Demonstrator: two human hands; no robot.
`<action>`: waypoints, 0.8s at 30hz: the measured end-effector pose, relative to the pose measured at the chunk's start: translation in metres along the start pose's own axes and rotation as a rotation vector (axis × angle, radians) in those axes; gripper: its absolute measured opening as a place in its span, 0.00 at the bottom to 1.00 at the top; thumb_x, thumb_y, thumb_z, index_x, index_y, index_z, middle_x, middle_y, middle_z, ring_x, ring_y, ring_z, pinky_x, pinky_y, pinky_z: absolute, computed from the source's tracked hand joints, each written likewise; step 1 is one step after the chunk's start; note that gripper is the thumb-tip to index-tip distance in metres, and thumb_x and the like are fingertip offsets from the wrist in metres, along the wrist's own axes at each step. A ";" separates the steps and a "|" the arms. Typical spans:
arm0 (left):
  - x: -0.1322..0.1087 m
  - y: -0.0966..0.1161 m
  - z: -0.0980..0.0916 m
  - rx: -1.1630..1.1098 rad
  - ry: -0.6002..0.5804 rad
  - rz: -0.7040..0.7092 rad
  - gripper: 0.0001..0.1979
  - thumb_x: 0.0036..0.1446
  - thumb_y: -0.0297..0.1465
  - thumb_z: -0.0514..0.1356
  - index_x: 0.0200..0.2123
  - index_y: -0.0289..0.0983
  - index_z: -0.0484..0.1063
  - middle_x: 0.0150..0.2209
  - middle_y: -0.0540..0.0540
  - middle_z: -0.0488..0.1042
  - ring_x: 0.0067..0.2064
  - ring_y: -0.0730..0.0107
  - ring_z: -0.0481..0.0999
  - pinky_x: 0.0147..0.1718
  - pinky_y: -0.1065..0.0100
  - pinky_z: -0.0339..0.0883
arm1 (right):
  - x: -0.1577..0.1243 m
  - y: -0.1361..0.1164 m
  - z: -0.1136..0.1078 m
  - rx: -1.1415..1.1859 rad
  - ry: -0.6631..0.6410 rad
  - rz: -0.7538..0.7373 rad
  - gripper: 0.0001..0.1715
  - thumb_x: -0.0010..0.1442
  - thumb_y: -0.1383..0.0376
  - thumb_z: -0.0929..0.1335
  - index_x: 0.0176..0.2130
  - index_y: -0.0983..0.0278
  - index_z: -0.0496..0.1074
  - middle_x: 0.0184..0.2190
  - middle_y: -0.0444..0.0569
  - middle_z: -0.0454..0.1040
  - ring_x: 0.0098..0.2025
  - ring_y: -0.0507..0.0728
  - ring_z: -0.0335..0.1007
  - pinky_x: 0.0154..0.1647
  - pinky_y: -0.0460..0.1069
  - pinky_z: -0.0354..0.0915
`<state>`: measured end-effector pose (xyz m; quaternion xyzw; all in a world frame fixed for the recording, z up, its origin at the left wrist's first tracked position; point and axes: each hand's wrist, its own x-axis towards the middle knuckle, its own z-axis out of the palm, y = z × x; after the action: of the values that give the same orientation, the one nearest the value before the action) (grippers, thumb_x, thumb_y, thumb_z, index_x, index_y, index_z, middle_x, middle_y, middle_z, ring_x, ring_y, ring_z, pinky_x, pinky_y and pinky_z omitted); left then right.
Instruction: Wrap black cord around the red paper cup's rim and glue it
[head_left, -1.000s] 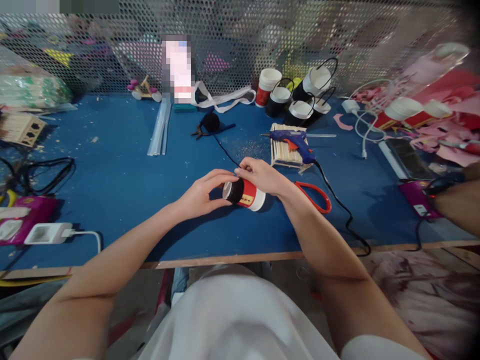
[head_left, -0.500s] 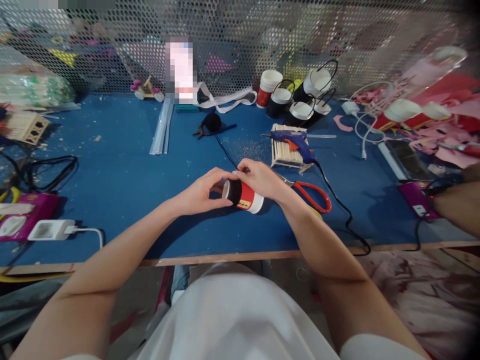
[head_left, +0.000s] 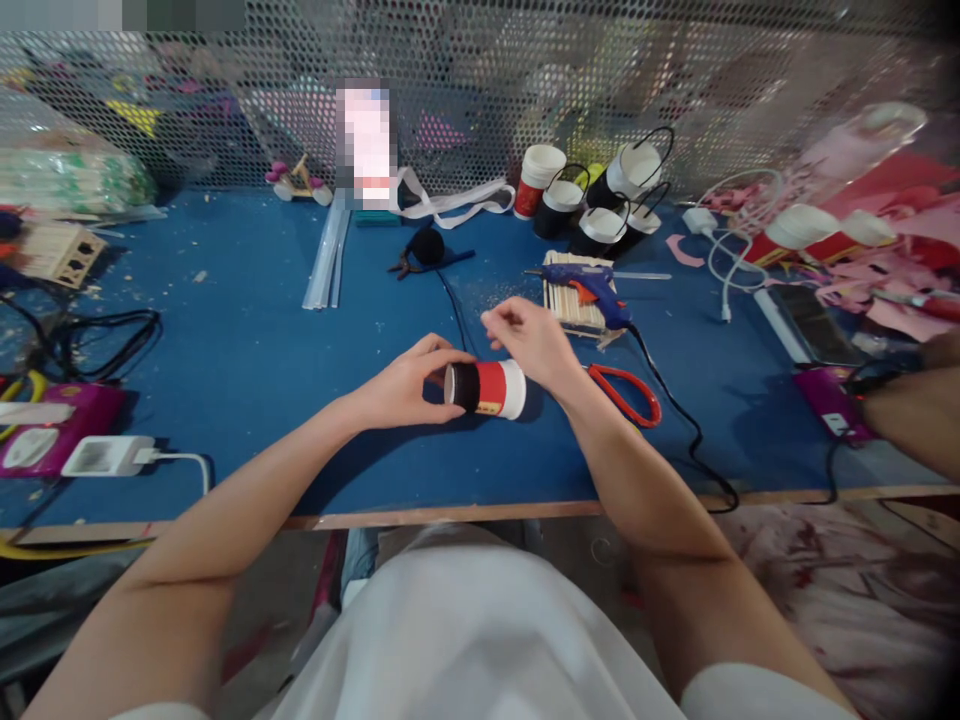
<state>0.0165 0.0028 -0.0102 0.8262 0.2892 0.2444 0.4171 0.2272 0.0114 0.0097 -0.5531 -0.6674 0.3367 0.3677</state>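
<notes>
A red and white paper cup [head_left: 491, 388] lies on its side above the blue table, with black cord wound round its left end. My left hand [head_left: 409, 385] grips that black end between thumb and fingers. From the cup a black cord [head_left: 453, 298] runs up to a black ball of cord [head_left: 428, 245] beside pliers [head_left: 405, 264]. My right hand [head_left: 526, 338] is raised just above the cup's right part, its fingers curled together; whether they hold anything is too small to tell.
A blue glue gun [head_left: 585, 280] rests on a stick frame, with red-handled scissors [head_left: 628, 396] below it. Black-wrapped cups [head_left: 598, 228] stand at the back. A person's arm [head_left: 919, 405] reaches in at the right, near a purple power strip [head_left: 831, 400].
My right hand has come off the cup and moved up and slightly right. The cup has turned to lie more level, still in my left hand.
</notes>
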 end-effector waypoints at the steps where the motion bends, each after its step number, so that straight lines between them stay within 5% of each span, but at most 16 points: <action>1: 0.001 -0.003 -0.001 -0.062 0.048 -0.054 0.27 0.49 0.33 0.65 0.54 0.38 0.66 0.49 0.41 0.64 0.45 0.65 0.73 0.44 0.60 0.74 | -0.003 -0.004 -0.003 0.000 0.080 -0.024 0.15 0.61 0.55 0.64 0.30 0.63 0.68 0.24 0.45 0.69 0.25 0.51 0.65 0.28 0.47 0.60; 3: 0.003 -0.009 -0.002 -0.194 0.144 -0.167 0.29 0.47 0.36 0.67 0.53 0.35 0.66 0.48 0.40 0.69 0.43 0.65 0.75 0.42 0.60 0.74 | -0.011 -0.013 -0.008 -0.010 0.121 -0.063 0.17 0.62 0.54 0.63 0.30 0.63 0.70 0.21 0.43 0.67 0.22 0.50 0.62 0.24 0.47 0.58; 6: 0.005 -0.011 -0.005 -0.326 0.214 -0.263 0.30 0.46 0.36 0.67 0.52 0.33 0.66 0.43 0.41 0.75 0.40 0.65 0.77 0.41 0.60 0.73 | -0.026 -0.028 -0.009 -0.037 -0.033 -0.070 0.18 0.63 0.54 0.63 0.31 0.63 0.71 0.18 0.42 0.66 0.19 0.48 0.58 0.21 0.47 0.55; 24: 0.006 -0.006 -0.002 -0.314 0.296 -0.253 0.29 0.45 0.34 0.68 0.51 0.33 0.67 0.45 0.39 0.75 0.40 0.65 0.77 0.42 0.61 0.73 | -0.036 -0.040 0.000 -0.139 -0.133 -0.061 0.22 0.64 0.58 0.61 0.22 0.63 0.65 0.16 0.41 0.63 0.16 0.47 0.54 0.21 0.46 0.54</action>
<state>0.0178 0.0112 -0.0130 0.6637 0.4068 0.3504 0.5209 0.2117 -0.0307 0.0390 -0.5329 -0.7287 0.3144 0.2934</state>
